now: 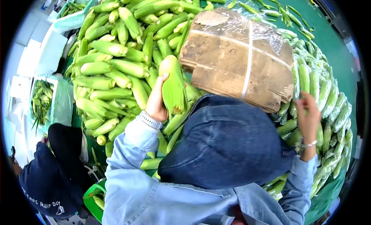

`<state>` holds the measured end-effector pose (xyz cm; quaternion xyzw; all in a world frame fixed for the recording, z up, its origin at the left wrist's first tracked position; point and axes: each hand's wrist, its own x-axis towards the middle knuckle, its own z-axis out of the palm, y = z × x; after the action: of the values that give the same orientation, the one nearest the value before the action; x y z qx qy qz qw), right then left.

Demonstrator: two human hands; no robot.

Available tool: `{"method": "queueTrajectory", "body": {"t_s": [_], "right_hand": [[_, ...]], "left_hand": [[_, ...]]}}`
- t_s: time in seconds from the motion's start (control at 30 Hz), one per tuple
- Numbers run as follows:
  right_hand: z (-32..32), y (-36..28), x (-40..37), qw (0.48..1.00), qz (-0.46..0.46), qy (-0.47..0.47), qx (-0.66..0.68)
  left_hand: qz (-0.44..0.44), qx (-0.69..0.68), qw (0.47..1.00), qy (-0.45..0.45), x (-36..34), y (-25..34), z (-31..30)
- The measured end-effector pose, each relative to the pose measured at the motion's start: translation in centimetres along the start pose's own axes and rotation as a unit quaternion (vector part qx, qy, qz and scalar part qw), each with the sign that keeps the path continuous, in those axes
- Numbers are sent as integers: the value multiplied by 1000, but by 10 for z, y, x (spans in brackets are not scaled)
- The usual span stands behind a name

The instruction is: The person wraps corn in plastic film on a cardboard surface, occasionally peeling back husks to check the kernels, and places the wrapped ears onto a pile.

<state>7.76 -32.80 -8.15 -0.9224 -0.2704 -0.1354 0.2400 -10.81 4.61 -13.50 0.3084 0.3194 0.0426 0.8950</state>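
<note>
My left hand (156, 101), with a white band at the wrist, is closed around the side of an ear of corn (172, 82). The ear is in its green husk, over the left part of the heap of corn (112, 66). On the right, my right hand (308, 112) hangs above the near side of a pile of plastic-wrapped ears (326, 94). Its fingers are loosely bent and a little apart, and no object shows in them. A bracelet circles that wrist. The dark blue cap (228, 143) hides the area between my arms.
A stack of flattened cardboard (235, 58), strapped with white bands and partly under clear plastic, lies between the two piles. Loose green pods or husk pieces (290, 16) lie on the green surface behind. Lined boxes (62, 97) and a person in dark clothes (54, 174) are at left.
</note>
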Motion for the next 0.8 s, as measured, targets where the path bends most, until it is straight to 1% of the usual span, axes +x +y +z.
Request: {"method": "queueTrajectory", "body": {"t_s": [0.03,0.1,0.13,0.17,0.27,0.3,0.37,0.43,0.5,0.53,0.57,0.6,0.63,0.7,0.73,0.77,0.8], "right_hand": [[10,-30,4,998,-12,-33,57],[21,-75,13,979,-42,-83,183],[25,-92,19,971,-68,-73,217],[26,-105,25,962,-95,-64,250],[26,-127,37,944,-128,-45,301],[26,-129,39,942,-140,-43,302],[26,-131,42,936,-132,-64,321],[25,-134,44,931,-134,-67,333],[27,-139,45,925,-136,-70,347],[29,-142,47,925,-151,-48,345],[32,-145,48,924,-166,-26,344],[38,-148,50,925,-172,1,340],[40,-149,50,924,-171,0,341],[42,-151,50,938,-180,51,291],[44,-153,49,938,-182,48,291],[45,-154,48,928,-163,53,330],[47,-155,46,917,-141,58,368]], "left_hand": [[10,-21,999,-23,4,5,15],[-42,-95,992,-64,8,13,45],[-44,-101,989,-100,16,13,54],[-51,-92,989,-107,21,12,65],[-58,-137,969,-199,26,8,100],[-62,-137,967,-204,26,6,110],[-57,-166,969,-176,29,-1,125],[-61,-164,967,-182,30,-5,130],[-58,-141,966,-209,26,-8,133],[-86,-146,963,-210,31,-8,131],[-87,-147,963,-209,29,-11,132],[-77,-134,960,-231,23,-13,136],[-67,-122,957,-253,20,-15,139],[-77,-126,960,-237,21,-17,138],[-102,-145,965,-195,21,-18,139],[-128,-163,967,-151,21,-19,139],[-150,-165,963,-151,23,-19,137]]}}
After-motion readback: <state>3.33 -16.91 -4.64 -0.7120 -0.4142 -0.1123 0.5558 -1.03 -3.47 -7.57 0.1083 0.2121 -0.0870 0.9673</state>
